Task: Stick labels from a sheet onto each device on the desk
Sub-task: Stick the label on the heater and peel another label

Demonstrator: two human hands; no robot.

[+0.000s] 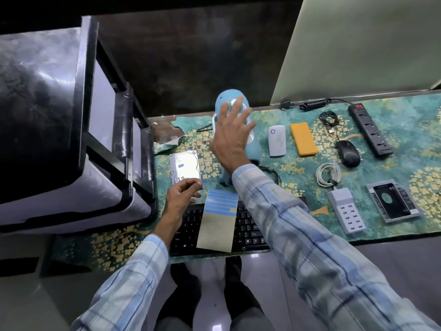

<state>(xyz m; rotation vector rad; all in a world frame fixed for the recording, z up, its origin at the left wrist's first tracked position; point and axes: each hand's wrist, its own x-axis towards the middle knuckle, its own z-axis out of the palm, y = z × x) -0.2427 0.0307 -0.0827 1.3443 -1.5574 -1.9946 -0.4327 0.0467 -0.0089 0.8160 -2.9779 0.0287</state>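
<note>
A label sheet (218, 220) with blue strips near its top lies across a black keyboard (248, 231). My left hand (182, 195) pinches a small blue label (204, 181) between thumb and fingertips, just below a silver hard drive (184, 168) that carries one blue label. My right hand (232, 137) reaches forward with spread, straight fingers over a light-blue device (253, 151) standing at the back of the desk; I cannot tell whether it touches it.
To the right lie a white power bank (276, 140), an orange case (303, 139), a black mouse (348, 153), a power strip (370, 130), coiled cables (328, 174), a white multi-port charger (346, 210) and a drive caddy (392, 203). A black shelf unit (71, 130) stands at the left.
</note>
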